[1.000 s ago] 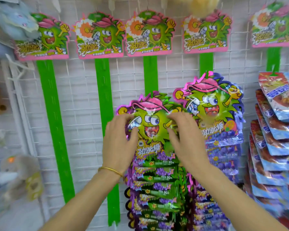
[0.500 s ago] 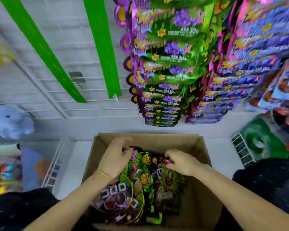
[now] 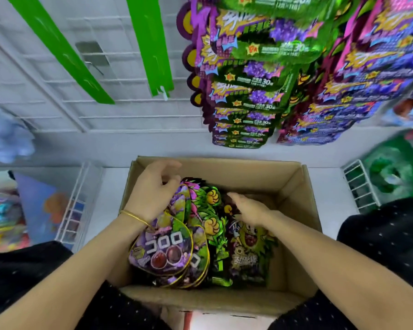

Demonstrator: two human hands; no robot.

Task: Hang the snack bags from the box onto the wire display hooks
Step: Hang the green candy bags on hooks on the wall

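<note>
Open corrugated cardboard box (image 3: 293, 186), rectangular, plain brown walls, flaps down, set between the person's dark speckled-cloth knees. Inside stood glossy foil snack bags on edge: rounded purple bags (image 3: 162, 251) with gold rims at the box's left, spiky-outlined green bags (image 3: 212, 225) in the middle, and a green-and-purple bag (image 3: 250, 251) lying flatter on the right. The box's far-right corner showed bare cardboard floor.

The left hand (image 3: 153, 191), with a thin gold bracelet (image 3: 134, 216) at the wrist, hovered at the top edges of the purple bags, fingers loosely curled; whether it pinched a bag could not be told through the blur. The right hand (image 3: 248, 208) lay with fingers straight and together on the flatter bag.

Above, two overlapping columns of hung bags (image 3: 246, 91) covered the right of the white wire grid (image 3: 119, 110). Two smooth green strips (image 3: 150, 44) to their left hung bare against the grid.
</note>
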